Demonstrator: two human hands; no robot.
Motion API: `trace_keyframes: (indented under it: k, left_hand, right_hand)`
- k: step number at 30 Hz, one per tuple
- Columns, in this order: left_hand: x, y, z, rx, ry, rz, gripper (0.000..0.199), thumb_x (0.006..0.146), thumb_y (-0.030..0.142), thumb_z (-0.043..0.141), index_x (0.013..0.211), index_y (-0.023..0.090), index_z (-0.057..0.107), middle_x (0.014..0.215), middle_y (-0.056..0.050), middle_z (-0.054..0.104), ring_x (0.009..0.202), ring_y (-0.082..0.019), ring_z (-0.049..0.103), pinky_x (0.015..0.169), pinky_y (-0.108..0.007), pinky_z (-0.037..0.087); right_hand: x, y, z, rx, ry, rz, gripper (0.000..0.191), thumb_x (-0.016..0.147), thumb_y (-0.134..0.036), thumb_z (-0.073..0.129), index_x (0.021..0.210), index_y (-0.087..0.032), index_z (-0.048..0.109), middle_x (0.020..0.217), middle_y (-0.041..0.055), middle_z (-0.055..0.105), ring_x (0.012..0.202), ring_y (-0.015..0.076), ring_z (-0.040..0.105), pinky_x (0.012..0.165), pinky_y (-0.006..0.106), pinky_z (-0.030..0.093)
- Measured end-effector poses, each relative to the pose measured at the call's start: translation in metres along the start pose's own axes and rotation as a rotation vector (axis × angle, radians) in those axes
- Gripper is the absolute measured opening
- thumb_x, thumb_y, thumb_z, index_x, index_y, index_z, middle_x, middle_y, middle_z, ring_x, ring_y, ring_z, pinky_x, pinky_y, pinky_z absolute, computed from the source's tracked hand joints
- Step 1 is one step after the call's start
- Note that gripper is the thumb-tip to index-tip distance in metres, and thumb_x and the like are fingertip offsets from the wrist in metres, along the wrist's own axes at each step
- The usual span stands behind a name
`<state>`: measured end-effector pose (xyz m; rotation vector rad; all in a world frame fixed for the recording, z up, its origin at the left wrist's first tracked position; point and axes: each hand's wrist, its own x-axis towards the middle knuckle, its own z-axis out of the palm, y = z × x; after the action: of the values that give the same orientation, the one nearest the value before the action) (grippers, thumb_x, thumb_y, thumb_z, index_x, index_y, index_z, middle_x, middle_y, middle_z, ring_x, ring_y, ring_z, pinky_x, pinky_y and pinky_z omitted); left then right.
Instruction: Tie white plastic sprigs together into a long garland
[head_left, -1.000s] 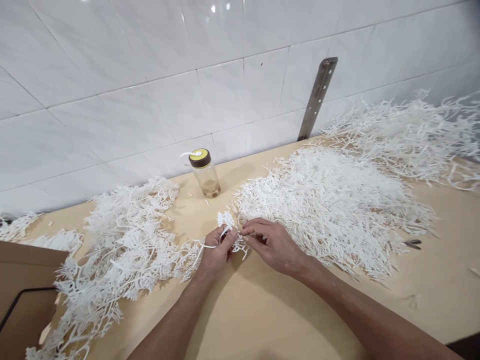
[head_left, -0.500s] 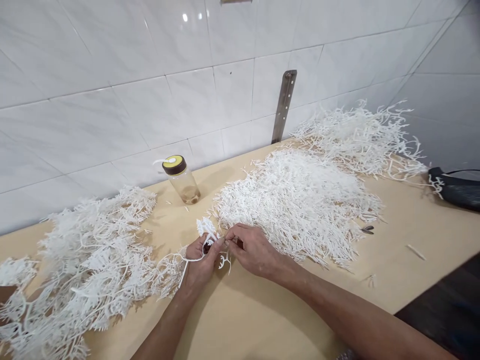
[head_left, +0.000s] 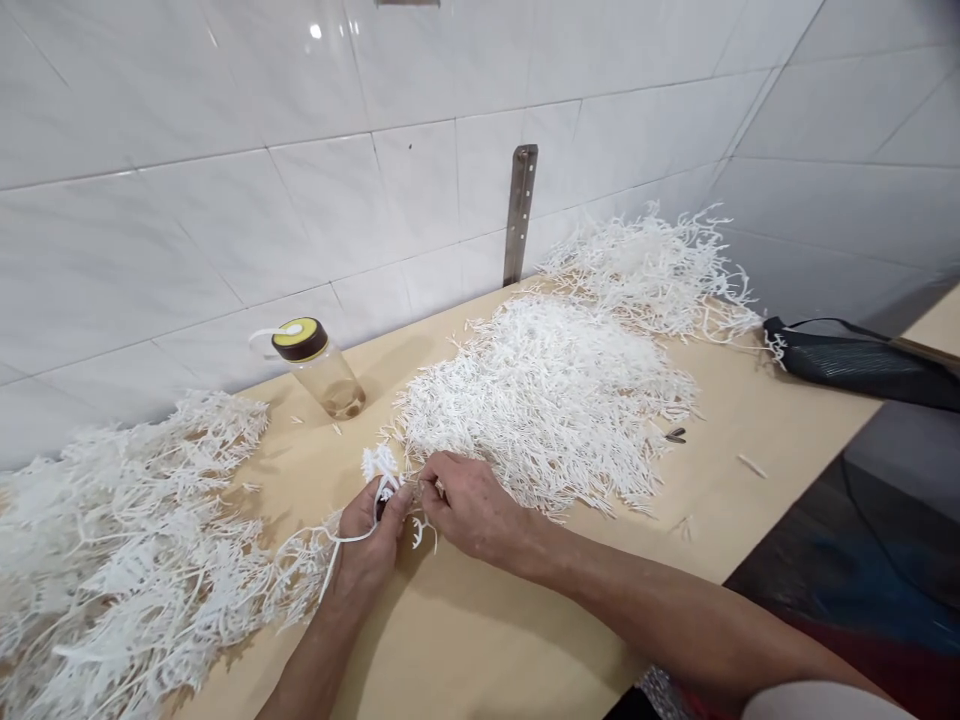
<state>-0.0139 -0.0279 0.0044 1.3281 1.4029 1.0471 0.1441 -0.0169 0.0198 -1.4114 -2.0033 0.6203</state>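
Observation:
My left hand (head_left: pixel 369 535) is closed around a white branched plastic sprig (head_left: pixel 379 463), whose toothed tip sticks up above the fingers while a thin stem loops over the wrist. Something small and dark shows between thumb and fingers, too little to name. My right hand (head_left: pixel 474 508) is beside it, fingertips pinched just right of the left thumb; what they grip is hidden. A short forked white piece (head_left: pixel 420 530) hangs below the two hands. Behind the right hand spreads a heap of small loose white pieces (head_left: pixel 540 400). Left of my left hand lies a tangled pile of branched white sprigs (head_left: pixel 142 545).
A clear bottle (head_left: pixel 330 383) with a yellow and brown lid stands near the tiled wall. A metal bracket (head_left: pixel 520 215) rises at the table's back edge. Longer white strands (head_left: pixel 645 270) are heaped at back right, near a black bag (head_left: pixel 840 362).
The view has swung right, so everything sits further left in the picture. My right fingertips have drawn slightly away from the left thumb. The left hand keeps its hold on the sprig.

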Motion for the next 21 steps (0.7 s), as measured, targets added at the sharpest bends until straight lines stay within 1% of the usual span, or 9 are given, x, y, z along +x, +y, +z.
trace_keyframes:
  k: [3, 6, 8, 11, 13, 14, 15, 19, 21]
  left_hand:
    - [0.002, 0.000, 0.000, -0.111, 0.029, -0.027, 0.039, 0.081, 0.052, 0.069, 0.070, 0.019, 0.051, 0.056, 0.006, 0.044, 0.053, -0.010, 0.039, 0.050, -0.021, 0.033]
    - [0.005, 0.000, -0.003, -0.210, 0.080, -0.065, 0.039, 0.074, 0.051, 0.076, 0.070, 0.019, 0.053, 0.054, 0.006, 0.042, 0.049, -0.009, 0.037, 0.047, -0.020, 0.031]
    - [0.007, 0.002, -0.006, -0.274, 0.072, -0.129, 0.039, 0.070, 0.049, 0.080, 0.072, 0.018, 0.056, 0.054, 0.007, 0.043, 0.048, -0.008, 0.037, 0.045, -0.019, 0.031]
    - [0.007, 0.006, -0.008, -0.354, 0.026, -0.217, 0.039, 0.068, 0.047, 0.083, 0.079, 0.018, 0.060, 0.062, 0.004, 0.053, 0.052, -0.008, 0.044, 0.048, -0.019, 0.038]
    - [0.006, 0.009, -0.008, -0.393, 0.008, -0.234, 0.038, 0.068, 0.045, 0.083, 0.081, 0.017, 0.061, 0.068, 0.002, 0.058, 0.056, -0.009, 0.049, 0.051, -0.020, 0.041]
    - [0.005, 0.009, -0.008, -0.413, 0.007, -0.230, 0.038, 0.067, 0.045, 0.084, 0.079, 0.016, 0.062, 0.067, 0.001, 0.058, 0.055, -0.010, 0.050, 0.050, -0.020, 0.040]
    - [0.005, 0.009, -0.008, -0.428, -0.006, -0.221, 0.037, 0.067, 0.044, 0.084, 0.079, 0.016, 0.062, 0.067, 0.001, 0.058, 0.056, -0.010, 0.050, 0.050, -0.020, 0.040]
    - [0.005, 0.005, -0.009, -0.460, -0.043, -0.181, 0.033, 0.073, 0.043, 0.081, 0.082, 0.016, 0.065, 0.064, 0.002, 0.054, 0.052, -0.008, 0.043, 0.047, -0.020, 0.034]
    - [0.006, 0.002, -0.010, -0.458, -0.066, -0.165, 0.033, 0.075, 0.043, 0.079, 0.079, 0.015, 0.063, 0.061, 0.003, 0.050, 0.050, -0.007, 0.038, 0.046, -0.020, 0.029]
  right_hand:
    - [0.003, 0.004, -0.004, -0.083, 0.019, -0.048, 0.013, 0.093, -0.013, 0.048, 0.085, -0.016, 0.057, 0.079, 0.0043, 0.063, 0.069, 0.0152, 0.054, 0.064, 0.028, 0.037]
    - [0.007, 0.012, -0.010, -0.131, 0.062, -0.066, 0.015, 0.090, -0.007, 0.048, 0.082, -0.016, 0.055, 0.079, 0.0044, 0.062, 0.068, 0.0151, 0.053, 0.063, 0.027, 0.037]
    - [0.009, 0.016, -0.014, -0.052, 0.118, -0.057, 0.014, 0.087, -0.007, 0.051, 0.080, -0.018, 0.054, 0.076, 0.0015, 0.062, 0.067, 0.0138, 0.054, 0.063, 0.026, 0.038]
    - [0.011, 0.018, -0.020, 0.089, 0.200, -0.035, 0.012, 0.086, -0.010, 0.054, 0.079, -0.019, 0.054, 0.069, -0.0025, 0.059, 0.060, 0.0113, 0.053, 0.059, 0.023, 0.039]
    - [0.011, 0.019, -0.022, 0.144, 0.260, -0.027, 0.010, 0.086, -0.013, 0.056, 0.079, -0.019, 0.055, 0.066, -0.0033, 0.058, 0.056, 0.0105, 0.051, 0.056, 0.022, 0.039]
    - [0.010, 0.020, -0.023, 0.165, 0.296, -0.028, 0.008, 0.087, -0.015, 0.058, 0.080, -0.019, 0.056, 0.066, -0.0034, 0.058, 0.054, 0.0102, 0.051, 0.055, 0.022, 0.039]
    - [0.009, 0.022, -0.024, 0.178, 0.332, -0.037, 0.007, 0.088, -0.018, 0.059, 0.081, -0.020, 0.057, 0.066, -0.0033, 0.059, 0.054, 0.0100, 0.051, 0.055, 0.023, 0.040]
    - [0.008, 0.026, -0.023, 0.196, 0.358, -0.111, 0.006, 0.093, -0.021, 0.056, 0.090, -0.019, 0.061, 0.074, -0.0002, 0.066, 0.056, 0.0107, 0.055, 0.056, 0.024, 0.045]
    - [0.007, 0.025, -0.022, 0.193, 0.362, -0.174, 0.011, 0.095, -0.021, 0.054, 0.101, -0.019, 0.063, 0.090, 0.0049, 0.070, 0.061, 0.0117, 0.059, 0.057, 0.025, 0.048]
